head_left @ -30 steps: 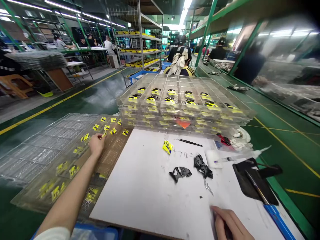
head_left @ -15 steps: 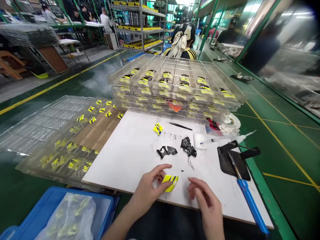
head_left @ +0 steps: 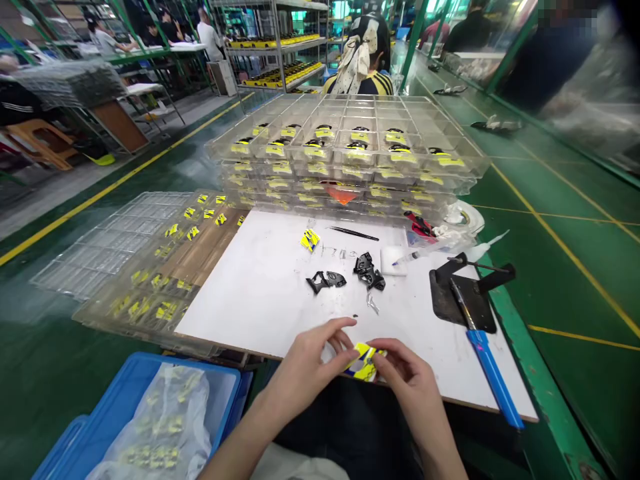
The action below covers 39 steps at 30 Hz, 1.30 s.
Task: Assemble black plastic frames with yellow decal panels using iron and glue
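Green workbench (head_left: 550, 267) fills the frame, white board (head_left: 270, 293) laid on it at centre. Stack of clear compartment trays (head_left: 350, 153) in the upper middle, yellow-and-black parts in the front rows. A flatter clear tray (head_left: 150, 280) at centre left, more yellow parts scattered in its cells. Blue bin (head_left: 95, 433) at lower left with a plastic bag (head_left: 165, 427) of yellowish parts inside. Blue-handled tool (head_left: 487, 370) lies at right on a black stand (head_left: 463, 300), long axis running from upper left to lower right. Black tweezers (head_left: 354, 233) above board centre, black plastic pieces (head_left: 345, 277) mid-board, one loose yellow part (head_left: 310, 239) just above them.

Left hand (head_left: 313, 363) and right hand (head_left: 405, 380) meet at the bottom centre, over the near edge of the board. Both pinch the same small yellow piece (head_left: 364, 360): left fingertips on its left end, right fingertips on its right end, other fingers loosely curled. Piece sits between the two hands, long axis roughly left-right, tilted slightly. Neither hand is clearly nearer; both touch it. Other people sit in the upper part of the frame, well apart.
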Each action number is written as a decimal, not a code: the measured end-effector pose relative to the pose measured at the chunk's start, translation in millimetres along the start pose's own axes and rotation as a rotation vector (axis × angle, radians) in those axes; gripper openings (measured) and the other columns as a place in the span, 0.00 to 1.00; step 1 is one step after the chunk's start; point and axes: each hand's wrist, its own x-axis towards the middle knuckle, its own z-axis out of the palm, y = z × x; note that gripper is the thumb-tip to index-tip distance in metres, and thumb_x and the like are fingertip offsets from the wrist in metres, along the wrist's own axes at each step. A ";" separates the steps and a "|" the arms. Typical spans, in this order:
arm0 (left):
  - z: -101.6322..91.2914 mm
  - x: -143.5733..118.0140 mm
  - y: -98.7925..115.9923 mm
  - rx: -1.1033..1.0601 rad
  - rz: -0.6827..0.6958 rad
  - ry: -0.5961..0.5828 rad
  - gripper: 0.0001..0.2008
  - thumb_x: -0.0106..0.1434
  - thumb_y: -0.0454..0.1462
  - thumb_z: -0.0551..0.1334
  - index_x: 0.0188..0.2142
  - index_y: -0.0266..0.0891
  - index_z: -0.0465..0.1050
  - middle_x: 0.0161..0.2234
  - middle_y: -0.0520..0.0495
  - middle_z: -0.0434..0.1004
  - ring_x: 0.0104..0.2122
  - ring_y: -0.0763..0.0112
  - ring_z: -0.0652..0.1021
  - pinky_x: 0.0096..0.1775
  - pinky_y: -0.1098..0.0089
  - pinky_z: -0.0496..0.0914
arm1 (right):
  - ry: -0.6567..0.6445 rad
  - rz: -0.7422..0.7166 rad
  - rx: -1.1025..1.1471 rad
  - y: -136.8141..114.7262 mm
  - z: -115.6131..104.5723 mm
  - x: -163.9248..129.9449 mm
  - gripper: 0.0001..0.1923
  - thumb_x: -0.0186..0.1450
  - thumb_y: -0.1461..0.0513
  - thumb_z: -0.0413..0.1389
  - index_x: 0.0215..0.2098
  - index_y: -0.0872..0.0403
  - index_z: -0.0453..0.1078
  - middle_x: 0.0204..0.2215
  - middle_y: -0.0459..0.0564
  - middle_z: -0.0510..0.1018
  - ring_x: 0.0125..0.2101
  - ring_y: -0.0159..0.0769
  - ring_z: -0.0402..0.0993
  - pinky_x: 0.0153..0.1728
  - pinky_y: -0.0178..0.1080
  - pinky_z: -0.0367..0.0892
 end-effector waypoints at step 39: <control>69.4 6.7 -11.6 0.546 0.152 0.251 0.29 0.62 0.41 0.71 0.59 0.32 0.67 0.57 0.29 0.70 0.55 0.44 0.71 0.52 0.48 0.67 | 0.485 -0.185 0.273 -14.3 -54.6 -3.2 0.27 0.56 0.52 0.72 0.49 0.52 0.74 0.20 0.34 0.58 0.16 0.20 0.53 0.19 0.26 0.52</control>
